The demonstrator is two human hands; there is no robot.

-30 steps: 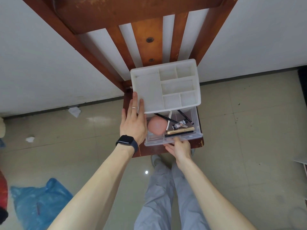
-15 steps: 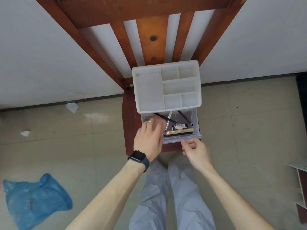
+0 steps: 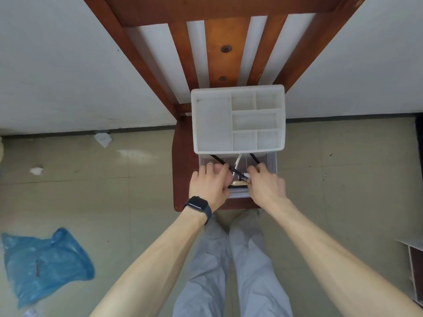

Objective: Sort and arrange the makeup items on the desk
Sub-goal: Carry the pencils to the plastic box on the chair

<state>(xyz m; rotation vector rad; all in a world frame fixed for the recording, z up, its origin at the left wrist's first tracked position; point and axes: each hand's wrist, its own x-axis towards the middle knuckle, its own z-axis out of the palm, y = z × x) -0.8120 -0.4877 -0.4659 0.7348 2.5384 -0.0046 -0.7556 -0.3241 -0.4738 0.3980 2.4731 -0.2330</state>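
We look down on a red-brown wooden chair (image 3: 226,53) with a slatted backrest, standing before a plain white wall (image 3: 57,76). A dark baseboard (image 3: 68,131) runs where the wall meets the floor (image 3: 137,202), which has pale beige tiles and shows a soft glare of light. To the left lie a crumpled white paper scrap (image 3: 103,138), a smaller scrap (image 3: 36,170) and a blue plastic bag (image 3: 43,264). The right edge shows part of a low shelf (image 3: 415,266).

A divided tray (image 3: 238,88) is set on a chair seat (image 3: 182,156) at the centre of the frame, and a drawer (image 3: 272,161) is seen just below it. The left hand (image 3: 209,186) and the right hand (image 3: 266,187) are placed side by side in the drawer. A bag (image 3: 43,264) is laid on the floor at the lower left.
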